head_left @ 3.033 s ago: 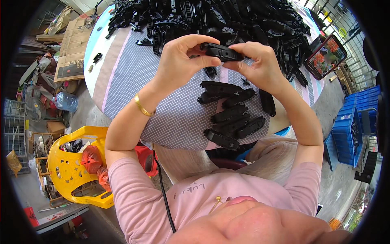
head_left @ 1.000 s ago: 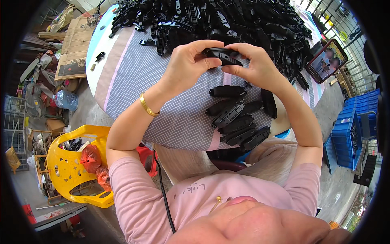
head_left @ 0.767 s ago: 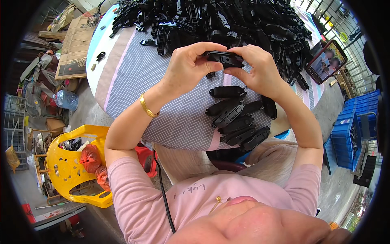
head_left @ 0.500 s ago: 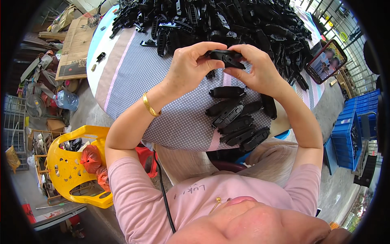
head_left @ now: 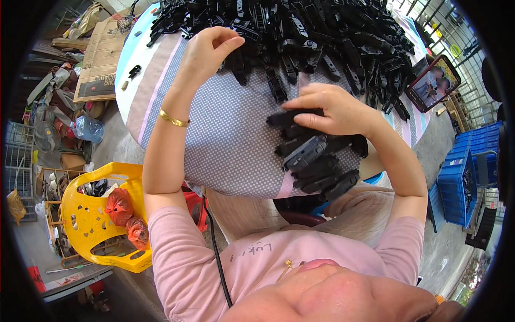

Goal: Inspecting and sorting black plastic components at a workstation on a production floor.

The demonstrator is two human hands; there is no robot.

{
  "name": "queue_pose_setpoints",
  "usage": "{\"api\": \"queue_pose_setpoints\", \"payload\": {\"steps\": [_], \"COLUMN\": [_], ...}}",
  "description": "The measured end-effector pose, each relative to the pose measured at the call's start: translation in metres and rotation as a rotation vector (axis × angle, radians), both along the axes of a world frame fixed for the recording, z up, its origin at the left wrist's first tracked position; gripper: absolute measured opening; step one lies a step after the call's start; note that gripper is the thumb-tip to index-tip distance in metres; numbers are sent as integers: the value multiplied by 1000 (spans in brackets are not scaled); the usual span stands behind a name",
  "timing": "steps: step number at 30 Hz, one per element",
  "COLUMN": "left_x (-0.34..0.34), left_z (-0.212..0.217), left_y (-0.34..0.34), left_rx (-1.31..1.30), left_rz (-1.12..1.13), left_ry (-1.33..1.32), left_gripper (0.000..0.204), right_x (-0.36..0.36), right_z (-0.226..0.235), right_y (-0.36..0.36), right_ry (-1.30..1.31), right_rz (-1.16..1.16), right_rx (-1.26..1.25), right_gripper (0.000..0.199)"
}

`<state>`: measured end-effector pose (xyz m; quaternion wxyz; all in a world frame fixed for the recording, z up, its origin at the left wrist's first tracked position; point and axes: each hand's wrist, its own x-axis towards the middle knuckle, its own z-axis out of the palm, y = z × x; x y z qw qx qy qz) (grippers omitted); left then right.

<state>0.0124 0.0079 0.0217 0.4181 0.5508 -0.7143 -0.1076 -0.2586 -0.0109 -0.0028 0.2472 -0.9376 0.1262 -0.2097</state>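
My right hand (head_left: 335,110) is lowered over a group of oblong black plastic parts (head_left: 306,153) near the table's front edge. Its thumb and fingers close round one black plastic part (head_left: 279,119) at the top of that group, partly hidden and blurred. Up at the left edge of the big heap of black plastic parts (head_left: 316,32) is my left hand (head_left: 209,51), its thumb and index finger apart. I see nothing held in it, though its other fingers are partly hidden.
The parts lie on a round table with a dotted cloth (head_left: 225,145). A phone (head_left: 433,83) stands at the right rim. Blue crates (head_left: 458,185) are on the right; a yellow plastic chair (head_left: 80,217) with red bags (head_left: 119,206) is on the left. A cable (head_left: 214,252) hangs in front of me.
Both hands were together round a black plastic part above the table. The right has come down with it to the nearer group; the left has moved up and left to the heap.
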Motion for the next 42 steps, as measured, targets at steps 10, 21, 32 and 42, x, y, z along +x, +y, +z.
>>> {"api": "queue_pose_setpoints", "payload": {"steps": [10,21,32,42], "left_x": [-9,-24,-41,-54], "left_z": [-15,-9,-23,-6], "left_y": [-1,6,10,27], "left_rx": [134,190,584,517], "left_rz": [384,-46,-210,-228], "left_ry": [-353,433,855,354], "left_gripper": [57,50,39,44], "right_x": [29,37,21,27], "right_z": [6,5,18,5], "right_y": [-2,-9,-24,-18], "right_ry": [39,-27,-181,-227], "right_rz": [-215,-274,-192,-195], "right_rx": [-223,-129,459,-15], "right_gripper": [44,27,31,24]}}
